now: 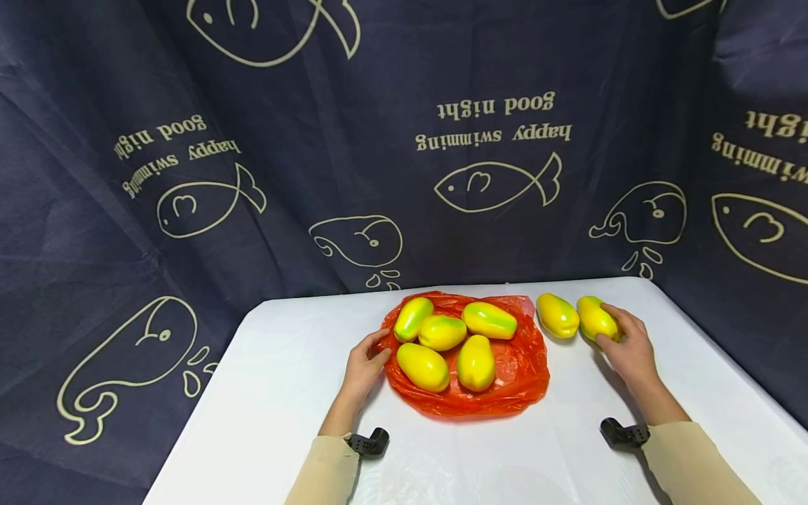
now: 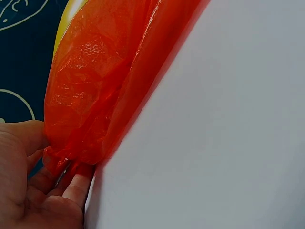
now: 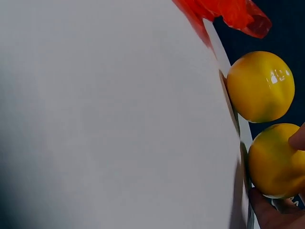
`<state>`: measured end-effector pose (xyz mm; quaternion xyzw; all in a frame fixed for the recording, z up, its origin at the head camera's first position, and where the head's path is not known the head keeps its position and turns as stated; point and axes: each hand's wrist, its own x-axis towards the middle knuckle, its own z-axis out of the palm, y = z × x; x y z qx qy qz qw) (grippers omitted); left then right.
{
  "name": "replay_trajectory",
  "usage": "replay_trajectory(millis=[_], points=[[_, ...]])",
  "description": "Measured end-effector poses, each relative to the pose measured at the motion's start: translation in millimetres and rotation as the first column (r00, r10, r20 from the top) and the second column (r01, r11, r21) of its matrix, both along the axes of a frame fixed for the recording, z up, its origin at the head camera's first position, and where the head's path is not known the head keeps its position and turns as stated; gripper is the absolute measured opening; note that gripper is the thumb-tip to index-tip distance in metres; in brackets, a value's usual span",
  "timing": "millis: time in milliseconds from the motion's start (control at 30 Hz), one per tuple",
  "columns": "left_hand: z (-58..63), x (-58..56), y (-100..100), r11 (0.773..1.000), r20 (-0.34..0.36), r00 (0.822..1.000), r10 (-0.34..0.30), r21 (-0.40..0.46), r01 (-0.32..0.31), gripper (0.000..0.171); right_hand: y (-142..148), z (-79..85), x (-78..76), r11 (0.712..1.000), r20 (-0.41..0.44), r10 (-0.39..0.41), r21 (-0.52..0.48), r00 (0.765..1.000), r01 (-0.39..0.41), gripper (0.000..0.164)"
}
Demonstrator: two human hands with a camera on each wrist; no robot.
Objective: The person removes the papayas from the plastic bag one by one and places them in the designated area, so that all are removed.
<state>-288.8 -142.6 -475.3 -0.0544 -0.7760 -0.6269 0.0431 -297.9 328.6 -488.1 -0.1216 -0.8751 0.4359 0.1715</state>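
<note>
Several yellow-green papayas lie on a spread red plastic bag on the white table. At the bag's left edge is my left hand; in the left wrist view its thumb and fingers pinch the crumpled red film. Right of the bag, my right hand grips a papaya from its right side, thumb near and fingers over the far side. The right wrist view shows this papaya with fingertips on it. Another papaya lies between it and the bag.
The white table ends at a dark blue curtain with fish and whale drawings, behind and on both sides. A black wrist strap with a camera sits on each wrist, the left one and the right one.
</note>
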Motion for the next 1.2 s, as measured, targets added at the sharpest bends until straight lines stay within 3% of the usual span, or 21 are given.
replay_trajectory(millis=[333, 767, 1200], points=[[-2.7, -0.5, -1, 1.0, -0.002, 1.0, 0.001, 0.016, -0.001, 0.042, -3, -1.9, -6.1, 1.0, 0.052, 0.005, -0.026, 0.999, -0.004, 0.068], [-1.1, -0.8, 0, 1.0, 0.009, 1.0, 0.004, 0.018, -0.004, 0.043, -2, -1.3, -4.3, 0.999, 0.017, 0.046, -0.014, 0.999, -0.046, 0.071], [-1.1, -1.1, 1, 1.0, 0.003, 1.0, 0.006, 0.028, -0.006, 0.042, -7, 2.6, 6.4, 1.0, -0.019, 0.008, 0.02, 1.0, -0.008, 0.068]])
